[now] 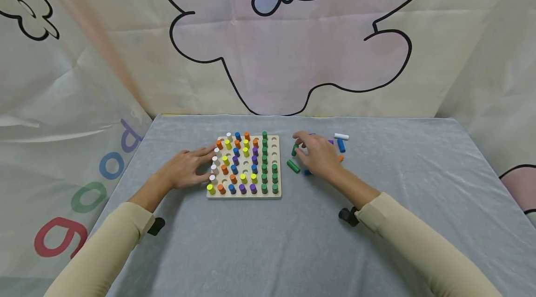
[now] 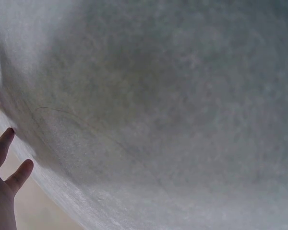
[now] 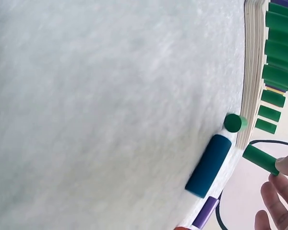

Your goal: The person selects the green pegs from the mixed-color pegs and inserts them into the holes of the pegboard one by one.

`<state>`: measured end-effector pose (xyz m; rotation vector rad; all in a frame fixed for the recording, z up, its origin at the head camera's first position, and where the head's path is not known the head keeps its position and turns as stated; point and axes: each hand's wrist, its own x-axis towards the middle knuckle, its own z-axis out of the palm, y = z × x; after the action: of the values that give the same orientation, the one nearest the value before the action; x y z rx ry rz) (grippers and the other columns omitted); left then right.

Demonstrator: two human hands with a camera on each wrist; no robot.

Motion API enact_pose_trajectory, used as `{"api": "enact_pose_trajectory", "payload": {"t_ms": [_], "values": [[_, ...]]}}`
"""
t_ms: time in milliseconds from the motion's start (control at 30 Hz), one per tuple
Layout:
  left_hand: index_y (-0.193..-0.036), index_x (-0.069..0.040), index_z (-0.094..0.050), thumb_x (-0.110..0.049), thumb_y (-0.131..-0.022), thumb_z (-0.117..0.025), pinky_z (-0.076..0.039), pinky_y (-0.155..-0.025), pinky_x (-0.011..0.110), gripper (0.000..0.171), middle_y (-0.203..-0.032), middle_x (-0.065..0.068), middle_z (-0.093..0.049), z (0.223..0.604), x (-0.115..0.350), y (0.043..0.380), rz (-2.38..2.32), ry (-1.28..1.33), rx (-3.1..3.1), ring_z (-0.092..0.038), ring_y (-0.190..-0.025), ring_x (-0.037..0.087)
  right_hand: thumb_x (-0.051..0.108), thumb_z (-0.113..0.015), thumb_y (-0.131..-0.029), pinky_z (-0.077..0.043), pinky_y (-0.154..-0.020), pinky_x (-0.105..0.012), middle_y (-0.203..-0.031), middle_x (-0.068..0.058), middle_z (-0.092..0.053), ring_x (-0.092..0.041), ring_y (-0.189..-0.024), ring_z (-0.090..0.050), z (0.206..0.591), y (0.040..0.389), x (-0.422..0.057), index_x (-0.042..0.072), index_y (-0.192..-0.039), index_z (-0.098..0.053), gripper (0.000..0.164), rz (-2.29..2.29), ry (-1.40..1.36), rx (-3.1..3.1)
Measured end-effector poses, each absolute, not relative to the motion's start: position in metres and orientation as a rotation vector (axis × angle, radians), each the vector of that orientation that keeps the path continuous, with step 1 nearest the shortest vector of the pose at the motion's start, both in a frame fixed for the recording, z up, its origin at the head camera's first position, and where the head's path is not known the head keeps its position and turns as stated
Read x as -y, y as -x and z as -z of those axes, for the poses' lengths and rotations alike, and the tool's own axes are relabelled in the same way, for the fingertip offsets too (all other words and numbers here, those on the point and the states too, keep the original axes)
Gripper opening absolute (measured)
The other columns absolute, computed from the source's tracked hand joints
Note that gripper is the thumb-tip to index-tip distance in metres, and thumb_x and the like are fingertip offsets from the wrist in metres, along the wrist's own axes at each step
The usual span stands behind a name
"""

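A wooden pegboard (image 1: 259,196) carries upright pegs in white, yellow, orange, blue, purple and green, with some holes bare. My left hand (image 1: 186,166) is at its left edge, fingers spread and fingertips beside the white pegs. Only part of that hand shows in the left wrist view. To the right of the board, my right hand (image 1: 318,155) pinches a green peg (image 3: 260,159) between thumb and fingers, raised above the cloth. Another green peg (image 1: 293,166) lies loose between the board and this hand.
Around the right hand lie more loose pegs: a white one (image 1: 341,136), a blue one (image 1: 341,145) and an orange one (image 1: 340,158). In the right wrist view, another blue peg (image 3: 209,165) and a purple peg (image 3: 206,212) lie on the grey cloth (image 1: 251,246). Printed curtains surround the table.
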<state>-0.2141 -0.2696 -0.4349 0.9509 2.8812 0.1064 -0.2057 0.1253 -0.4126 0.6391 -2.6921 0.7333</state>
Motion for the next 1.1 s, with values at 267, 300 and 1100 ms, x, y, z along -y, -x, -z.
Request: {"api": "enact_pose_trajectory", "payload": {"t_ms": [267, 300, 1100], "values": [[-0.15, -0.01, -0.045, -0.055, -0.093, -0.055, -0.043, -0.098, 0.059, 0.073, -0.159, 0.01, -0.035, 0.435, 0.27, 0.214, -0.11, -0.955, -2.882, -0.049, -0.134, 0.033, 0.01, -0.071, -0.09, -0.055, -0.074, -0.039, -0.104, -0.006, -0.073, -0.021, -0.091, -0.069, 0.412, 0.204, -0.117, 0.007, -0.122, -0.064, 0.032, -0.783, -0.696, 2.711], [-0.15, -0.01, -0.046, -0.055, -0.093, -0.055, -0.044, -0.098, 0.059, 0.073, -0.158, 0.01, -0.035, 0.435, 0.27, 0.214, -0.112, -0.957, -2.882, -0.049, -0.135, 0.033, 0.01, -0.071, -0.091, -0.055, -0.074, -0.039, -0.105, -0.006, -0.073, -0.021, -0.091, -0.069, 0.412, 0.204, -0.116, 0.007, -0.122, -0.064, 0.033, -0.793, -0.7, 2.717], [-0.149, -0.009, -0.046, -0.053, -0.093, -0.057, -0.044, -0.097, 0.059, 0.073, -0.158, 0.01, -0.036, 0.435, 0.271, 0.215, -0.118, -0.981, -2.886, -0.049, -0.134, 0.032, 0.007, -0.075, -0.088, -0.054, -0.077, -0.036, -0.104, -0.004, -0.073, -0.02, -0.091, -0.067, 0.414, 0.199, -0.089, 0.007, -0.121, -0.066, 0.034, -0.861, -0.811, 2.703]]}}
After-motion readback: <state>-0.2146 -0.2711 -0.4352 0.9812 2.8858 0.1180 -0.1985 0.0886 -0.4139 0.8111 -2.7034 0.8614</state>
